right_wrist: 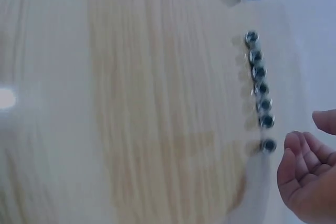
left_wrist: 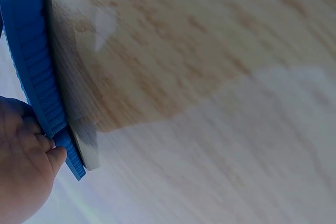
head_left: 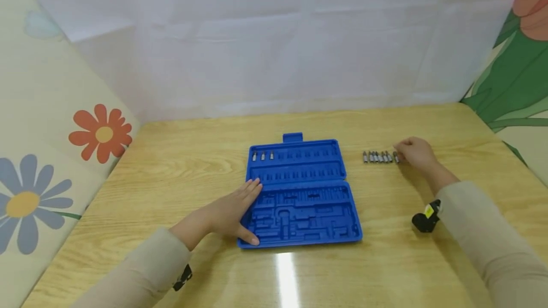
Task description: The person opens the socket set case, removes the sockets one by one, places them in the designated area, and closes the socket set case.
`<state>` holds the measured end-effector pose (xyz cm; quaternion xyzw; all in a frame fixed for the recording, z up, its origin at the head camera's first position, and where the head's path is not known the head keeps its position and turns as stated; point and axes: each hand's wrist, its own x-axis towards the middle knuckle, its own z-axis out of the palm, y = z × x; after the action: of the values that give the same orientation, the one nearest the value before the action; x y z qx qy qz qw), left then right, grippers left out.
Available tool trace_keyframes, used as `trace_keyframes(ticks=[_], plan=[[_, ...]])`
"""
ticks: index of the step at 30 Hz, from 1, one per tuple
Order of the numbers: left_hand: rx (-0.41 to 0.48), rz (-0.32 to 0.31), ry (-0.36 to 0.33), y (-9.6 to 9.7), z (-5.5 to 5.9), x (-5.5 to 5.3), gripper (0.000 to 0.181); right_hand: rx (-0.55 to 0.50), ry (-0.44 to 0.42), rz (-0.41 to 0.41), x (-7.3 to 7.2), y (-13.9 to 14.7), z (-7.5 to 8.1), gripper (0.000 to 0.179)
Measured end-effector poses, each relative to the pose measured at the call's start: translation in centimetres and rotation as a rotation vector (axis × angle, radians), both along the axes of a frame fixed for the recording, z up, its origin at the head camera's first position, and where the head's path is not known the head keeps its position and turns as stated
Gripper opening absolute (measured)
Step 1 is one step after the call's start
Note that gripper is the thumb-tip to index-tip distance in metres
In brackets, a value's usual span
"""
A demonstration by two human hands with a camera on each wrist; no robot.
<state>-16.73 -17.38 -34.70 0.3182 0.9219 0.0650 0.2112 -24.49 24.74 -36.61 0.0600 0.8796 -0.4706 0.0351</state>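
A blue plastic tool case (head_left: 299, 246) lies unfolded on the table, with moulded slots in both halves. Three small metal bits (head_left: 263, 156) sit at the left of its top row. My left hand (head_left: 231, 208) rests on the case's left edge, fingers stretched out and thumb at the lower corner; the left wrist view shows this hand (left_wrist: 23, 166) against the ribbed side. To the right of the case, several more metal bits (head_left: 376, 157) stand in a row. My right hand (head_left: 416, 153) is beside the rightmost bit (right_wrist: 268, 146), its thumb apart from the bent fingers.
The wooden table (head_left: 184, 156) meets a white sheet (head_left: 274, 61) at the back. Flower-patterned panels (head_left: 38, 132) flank it. A blue latch tab (head_left: 293, 137) sticks out from the case's far edge. Black wrist cameras (head_left: 425, 222) hang under the sleeves.
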Motion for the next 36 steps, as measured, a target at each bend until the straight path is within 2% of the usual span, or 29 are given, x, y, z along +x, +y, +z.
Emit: trace_keyframes(ticks=[9, 14, 19, 24, 29, 36], plan=[[-0.004, -0.007, 0.017, -0.1, 0.1, -0.1, 0.116, -0.167, -0.064, 0.071, -0.3, -4.7, 1.7, 0.039], [0.005, -0.014, 0.022, -0.1, -0.2, 0.1, 0.115, -0.261, -0.078, 0.156, -0.6, -7.8, 1.6, 0.037], [0.007, -0.005, 0.011, -0.1, -0.3, 0.2, 0.114, -0.303, -0.097, 0.216, -1.0, -11.3, 1.3, 0.035], [0.005, 0.015, 0.009, -0.1, -0.5, 0.2, 0.114, -0.293, -0.114, 0.230, -1.6, -14.8, 1.7, 0.033], [0.011, 0.013, 0.015, 0.0, -0.9, 0.2, 0.115, -0.261, -0.120, 0.304, -2.2, -17.6, 1.5, 0.032], [0.038, 0.008, 0.019, 0.0, -0.6, 0.2, 0.115, -0.146, -0.098, 0.384, -3.3, -20.6, 1.2, 0.028]])
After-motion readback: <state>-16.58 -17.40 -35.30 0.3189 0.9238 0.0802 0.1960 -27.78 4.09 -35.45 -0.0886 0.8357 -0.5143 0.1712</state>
